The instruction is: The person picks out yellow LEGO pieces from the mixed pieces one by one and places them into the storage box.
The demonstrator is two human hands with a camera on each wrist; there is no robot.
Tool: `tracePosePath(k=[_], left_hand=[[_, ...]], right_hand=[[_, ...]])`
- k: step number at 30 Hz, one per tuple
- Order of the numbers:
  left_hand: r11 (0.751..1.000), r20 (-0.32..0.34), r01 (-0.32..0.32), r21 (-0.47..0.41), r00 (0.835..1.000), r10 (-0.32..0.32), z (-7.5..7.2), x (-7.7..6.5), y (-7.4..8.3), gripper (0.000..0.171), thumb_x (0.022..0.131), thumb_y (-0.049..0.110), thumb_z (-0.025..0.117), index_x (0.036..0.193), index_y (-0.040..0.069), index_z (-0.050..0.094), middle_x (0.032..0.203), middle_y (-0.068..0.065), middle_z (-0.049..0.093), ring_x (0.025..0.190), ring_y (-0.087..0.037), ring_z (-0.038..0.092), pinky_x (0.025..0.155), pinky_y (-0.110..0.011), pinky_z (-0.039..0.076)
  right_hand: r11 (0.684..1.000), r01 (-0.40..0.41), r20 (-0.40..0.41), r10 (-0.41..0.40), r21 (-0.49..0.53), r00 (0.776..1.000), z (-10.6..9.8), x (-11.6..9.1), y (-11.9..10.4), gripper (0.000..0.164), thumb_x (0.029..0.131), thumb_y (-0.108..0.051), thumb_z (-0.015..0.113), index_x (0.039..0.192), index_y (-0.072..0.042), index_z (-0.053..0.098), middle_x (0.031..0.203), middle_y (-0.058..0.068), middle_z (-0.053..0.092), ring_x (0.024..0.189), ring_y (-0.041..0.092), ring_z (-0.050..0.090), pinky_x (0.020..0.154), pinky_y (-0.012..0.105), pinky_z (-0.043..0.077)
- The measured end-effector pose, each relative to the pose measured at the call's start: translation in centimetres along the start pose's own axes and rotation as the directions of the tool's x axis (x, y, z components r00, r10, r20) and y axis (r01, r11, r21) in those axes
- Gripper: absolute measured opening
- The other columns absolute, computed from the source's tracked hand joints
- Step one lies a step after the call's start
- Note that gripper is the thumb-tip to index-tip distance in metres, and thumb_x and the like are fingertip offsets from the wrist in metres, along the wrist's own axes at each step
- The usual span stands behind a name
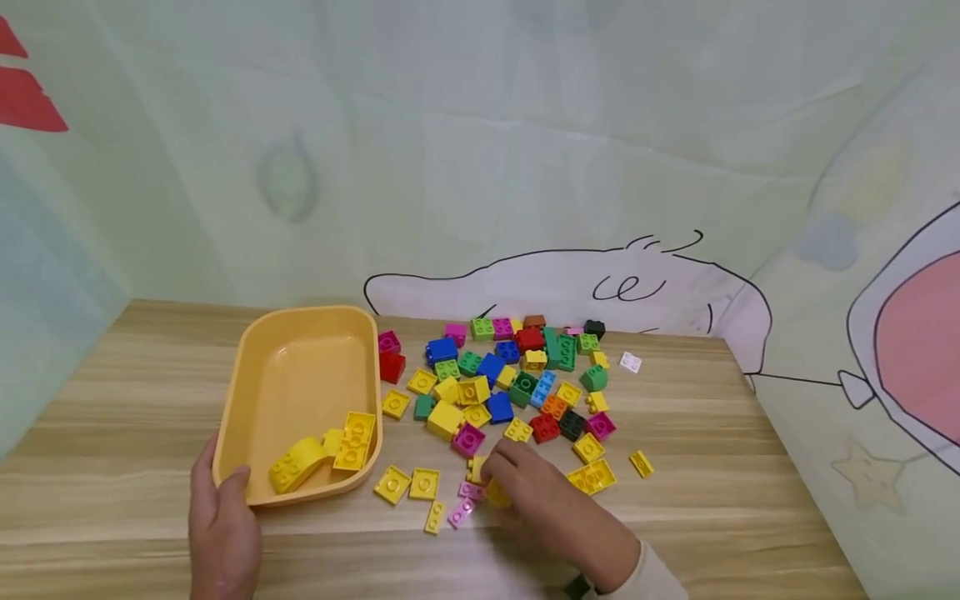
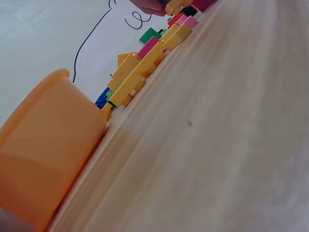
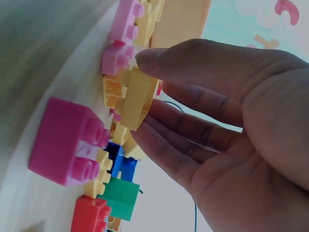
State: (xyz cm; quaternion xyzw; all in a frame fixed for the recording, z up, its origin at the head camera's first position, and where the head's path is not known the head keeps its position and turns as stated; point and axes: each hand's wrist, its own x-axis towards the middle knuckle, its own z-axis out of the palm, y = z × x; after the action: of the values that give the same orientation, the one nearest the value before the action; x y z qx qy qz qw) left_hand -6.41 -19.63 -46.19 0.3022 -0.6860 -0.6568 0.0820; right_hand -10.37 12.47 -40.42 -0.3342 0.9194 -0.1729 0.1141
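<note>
On the left in the head view, my left hand [image 1: 223, 533] grips the near-left corner of an orange-yellow plastic tray [image 1: 300, 358], thumb over the rim. Several yellow bricks lie inside it, among them a curved one [image 1: 297, 463] and an upturned one [image 1: 355, 442]. My right hand [image 1: 555, 504] is over the near side of the loose bricks. Between its thumb and fingers it pinches a yellow brick [image 3: 136, 99], mostly covered by the hand in the head view. Small pink bricks [image 1: 462, 512] lie just left of that hand, and a magenta brick [image 3: 60, 140] shows close by in the right wrist view.
Many loose bricks in mixed colours, including a blue one [image 1: 499, 408] and a green one [image 1: 594, 378], spread over the wooden table [image 1: 697, 500] right of the tray. A white brick [image 1: 630, 362] lies apart at the back right. A printed cloth [image 1: 480, 167] hangs behind the table.
</note>
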Motion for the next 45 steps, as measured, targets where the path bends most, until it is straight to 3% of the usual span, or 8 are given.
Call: tracePosePath(k=[9,23,30,45], left_hand=[[1.000,-0.007,0.002,-0.018,1.000,-0.002,0.2,-0.1,0.0,0.051,0.109,0.020,0.019,0.156,0.039,0.013,0.166,0.011,0.007,0.152,-0.017,0.013,0.129,-0.043,0.012],[1.000,-0.014,0.009,-0.005,1.000,-0.009,0.1,-0.2,0.2,0.051,0.109,0.021,0.018,0.156,0.038,0.012,0.166,0.012,0.007,0.152,-0.016,0.013,0.129,-0.042,0.013],[0.999,-0.023,-0.002,-0.035,1.000,0.001,0.1,-0.2,0.0,0.051,0.108,0.018,0.020,0.156,0.037,0.016,0.166,0.010,0.009,0.152,-0.015,0.015,0.129,-0.036,0.014],[1.000,-0.014,0.006,-0.027,1.000,-0.007,0.2,0.0,0.0,0.050,0.108,0.020,0.019,0.156,0.038,0.015,0.166,0.010,0.009,0.152,-0.016,0.015,0.129,-0.038,0.014]], right_hand=[[1.000,-0.007,-0.032,0.007,0.000,0.999,-0.9,0.1,0.0,0.038,0.077,-0.003,0.085,0.110,-0.011,0.067,0.108,-0.001,0.061,0.100,0.015,0.059,0.089,0.030,0.064],[1.000,-0.010,-0.067,0.010,0.004,0.998,-1.4,0.5,0.0,0.038,0.080,-0.007,0.085,0.113,-0.011,0.067,0.110,0.000,0.061,0.101,0.015,0.060,0.090,0.030,0.064],[1.000,-0.018,-0.069,0.017,-0.016,0.997,-1.6,0.5,-0.3,0.039,0.079,-0.008,0.085,0.113,-0.011,0.066,0.111,0.001,0.061,0.101,0.015,0.060,0.089,0.030,0.064],[1.000,-0.005,-0.058,0.003,-0.031,0.998,-1.8,1.0,-0.3,0.039,0.081,-0.011,0.084,0.115,-0.010,0.065,0.112,0.000,0.059,0.101,0.014,0.057,0.089,0.030,0.064]])
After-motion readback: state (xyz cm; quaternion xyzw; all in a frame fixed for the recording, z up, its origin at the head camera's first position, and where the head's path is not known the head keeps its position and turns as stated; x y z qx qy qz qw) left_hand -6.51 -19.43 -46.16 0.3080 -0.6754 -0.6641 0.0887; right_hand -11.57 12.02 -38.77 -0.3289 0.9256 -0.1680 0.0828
